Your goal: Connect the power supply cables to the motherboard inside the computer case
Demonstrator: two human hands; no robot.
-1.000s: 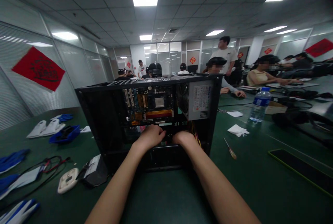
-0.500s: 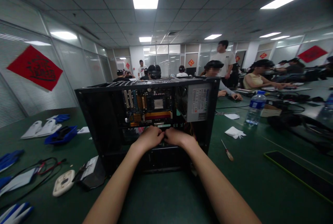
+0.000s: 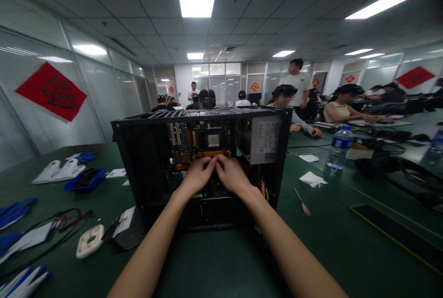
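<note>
A black computer case (image 3: 128, 164) stands on the table with its side open towards me. Inside it the motherboard (image 3: 180, 134) shows, with a silver square chip (image 3: 213, 140) and orange and red memory slots (image 3: 207, 153). My left hand (image 3: 198, 173) and my right hand (image 3: 230, 173) meet inside the case, just in front of the slots' lower edge. Fingers of both are curled and closed, their tips together; whatever they hold is hidden. A grey power supply (image 3: 265, 139) sits at the upper right of the case, with coloured cables (image 3: 263, 189) below it.
To the right lie a screwdriver (image 3: 302, 203), a crumpled tissue (image 3: 312, 178) and a water bottle (image 3: 339, 148). A blue tray (image 3: 85, 180), a cream square object (image 3: 90, 241), a dark boxy part (image 3: 126, 231) and gloves (image 3: 26, 282) are on the left. Other people sit beyond.
Both hands have risen from the lower part of the case to the memory slots, fingertips now touching. The view has tilted up slightly, and the case appears shifted a little right.
</note>
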